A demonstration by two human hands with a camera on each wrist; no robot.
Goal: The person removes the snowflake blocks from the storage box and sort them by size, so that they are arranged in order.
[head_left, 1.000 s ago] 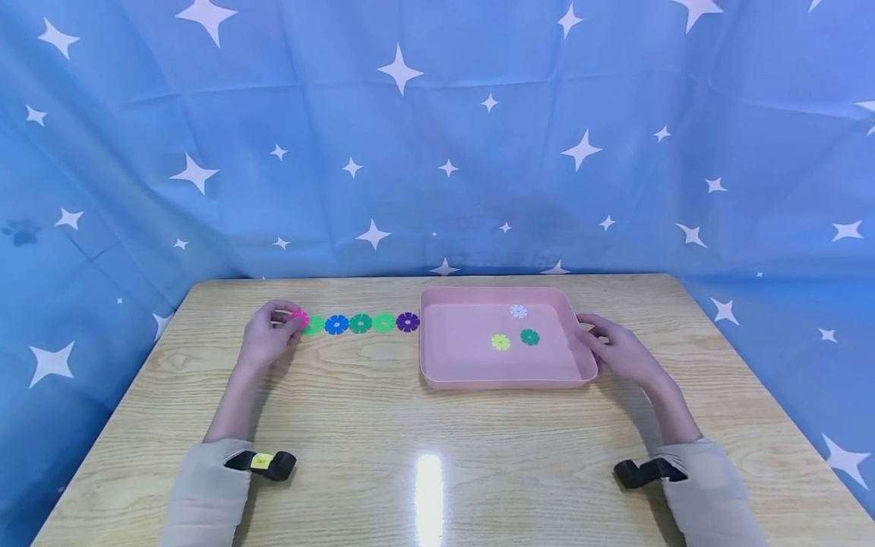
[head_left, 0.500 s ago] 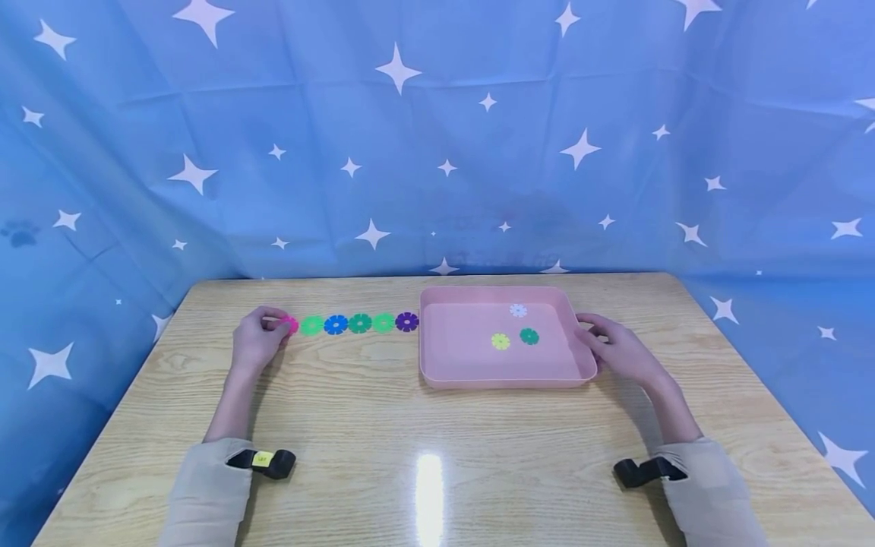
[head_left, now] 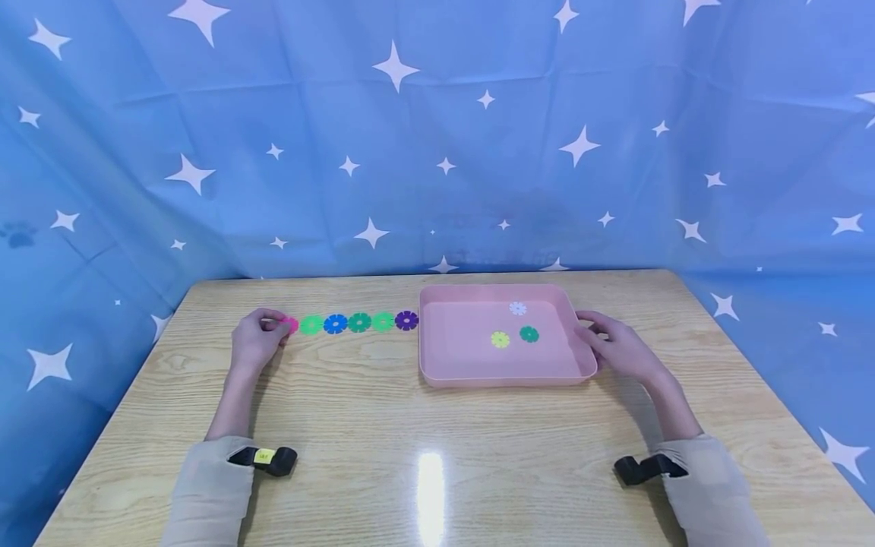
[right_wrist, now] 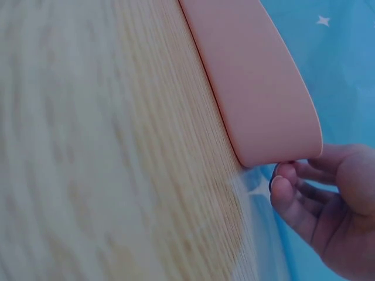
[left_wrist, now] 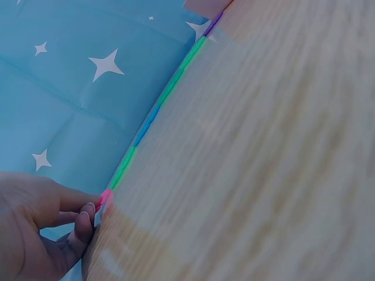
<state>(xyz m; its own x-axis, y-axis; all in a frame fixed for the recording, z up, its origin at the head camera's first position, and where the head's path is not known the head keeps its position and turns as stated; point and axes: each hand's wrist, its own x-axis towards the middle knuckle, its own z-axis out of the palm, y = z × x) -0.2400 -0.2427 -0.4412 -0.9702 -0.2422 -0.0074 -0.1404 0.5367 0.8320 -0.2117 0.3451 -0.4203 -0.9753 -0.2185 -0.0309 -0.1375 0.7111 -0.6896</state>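
Starry blue curtain (head_left: 437, 114), wooden table (head_left: 355, 425)

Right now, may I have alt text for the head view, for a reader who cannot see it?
A left hand pinches a pink flower-shaped disc at the left end of a row of five other discs, on a wooden table. A right hand touches the right end of a pink tray, where three discs lie.
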